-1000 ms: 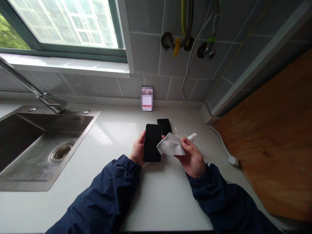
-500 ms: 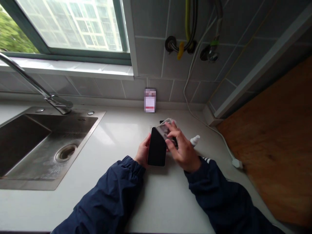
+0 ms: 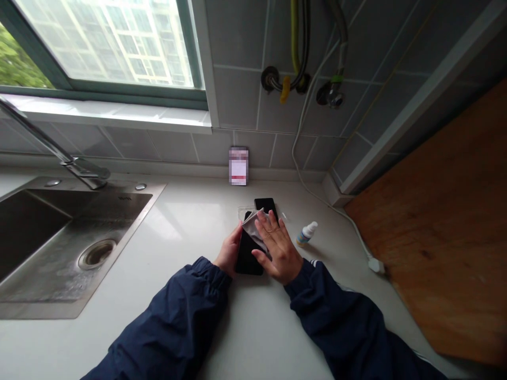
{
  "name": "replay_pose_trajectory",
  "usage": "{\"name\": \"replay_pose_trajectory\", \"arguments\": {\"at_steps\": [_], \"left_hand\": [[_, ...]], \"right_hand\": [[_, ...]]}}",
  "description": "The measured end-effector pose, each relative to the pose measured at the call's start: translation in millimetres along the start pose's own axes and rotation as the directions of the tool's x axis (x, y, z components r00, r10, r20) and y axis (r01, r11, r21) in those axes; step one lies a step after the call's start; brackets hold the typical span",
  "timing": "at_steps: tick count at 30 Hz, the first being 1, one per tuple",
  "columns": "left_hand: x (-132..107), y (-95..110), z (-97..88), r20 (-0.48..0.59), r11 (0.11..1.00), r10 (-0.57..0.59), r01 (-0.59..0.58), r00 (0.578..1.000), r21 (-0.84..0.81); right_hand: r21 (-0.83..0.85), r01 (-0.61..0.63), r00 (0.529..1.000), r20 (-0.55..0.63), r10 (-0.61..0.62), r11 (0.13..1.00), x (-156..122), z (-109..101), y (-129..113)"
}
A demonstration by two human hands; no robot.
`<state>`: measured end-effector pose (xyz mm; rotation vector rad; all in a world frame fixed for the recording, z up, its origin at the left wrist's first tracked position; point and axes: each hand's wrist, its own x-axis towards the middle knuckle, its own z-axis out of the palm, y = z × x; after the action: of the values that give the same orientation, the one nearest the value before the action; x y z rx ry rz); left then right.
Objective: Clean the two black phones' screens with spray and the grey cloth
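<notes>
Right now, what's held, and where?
The left hand grips a black smartphone by its side edge; the right hand presses a grey cloth onto its face.

Past the left hand (image 3: 228, 250), a wide stretch of pale stone countertop (image 3: 269, 332) gives free passage to the brushed-steel sink rim (image 3: 119, 211). The right hand (image 3: 278, 249) has only a narrow gap before the small white spray bottle (image 3: 307, 234) (easily knocked). Ahead, a second black smartphone (image 3: 264, 207) blocks the way to the pixelated upright card (image 3: 238, 166) on the tiled wall. Further right, a thin white cable (image 3: 344, 214) trails along the counter, just before the brown wooden board (image 3: 435, 221).
</notes>
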<state>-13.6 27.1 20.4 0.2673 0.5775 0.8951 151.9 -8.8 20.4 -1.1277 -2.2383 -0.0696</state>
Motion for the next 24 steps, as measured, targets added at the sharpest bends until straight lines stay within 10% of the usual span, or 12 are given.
{"name": "replay_pose_trajectory", "arguments": {"at_steps": [24], "left_hand": [[-2.0, -3.7, -0.6, 0.075, 0.999, -0.013, 0.009, 0.997, 0.052]], "right_hand": [[-0.12, -0.014, 0.993, 0.111, 0.027, 0.993, -0.8, 10.8, -3.1]]}}
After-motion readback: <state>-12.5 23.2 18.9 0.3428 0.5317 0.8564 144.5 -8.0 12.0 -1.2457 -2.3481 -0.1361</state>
